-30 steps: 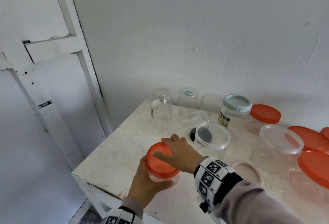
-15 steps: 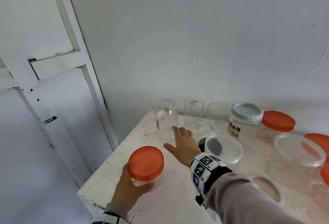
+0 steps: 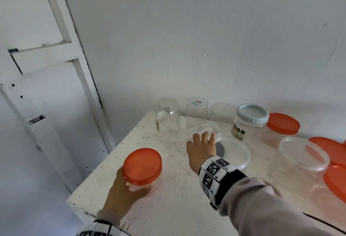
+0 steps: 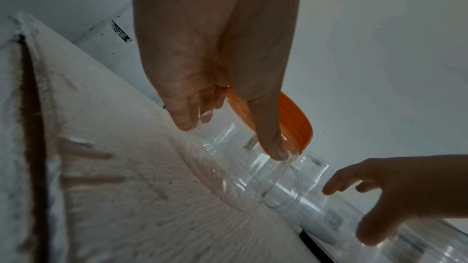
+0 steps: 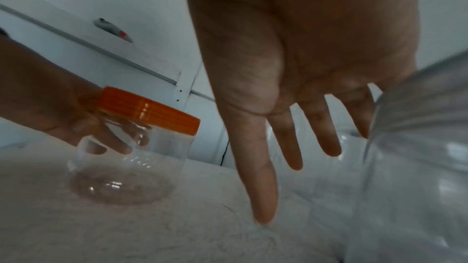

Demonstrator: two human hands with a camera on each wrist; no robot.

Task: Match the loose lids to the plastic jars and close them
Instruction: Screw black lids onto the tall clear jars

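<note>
The right hand (image 3: 201,148), fingers (image 5: 263,187) spread and holding nothing, reaches toward the clear lid (image 3: 204,129) lying flat just beyond its fingertips. The left hand (image 3: 123,196) grips the capped jar (image 3: 143,170) at the desk (image 3: 179,198) corner.

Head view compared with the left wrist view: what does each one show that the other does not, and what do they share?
Only the head view shows the blue-lidded jar, the orange lids at the right and the black-and-white wristband. Only the left wrist view shows the left hand's fingers curled round the clear jar wall under the lid. Both show the orange-lidded jar, the left hand holding it, and the open right hand reaching for the clear jars.
</note>
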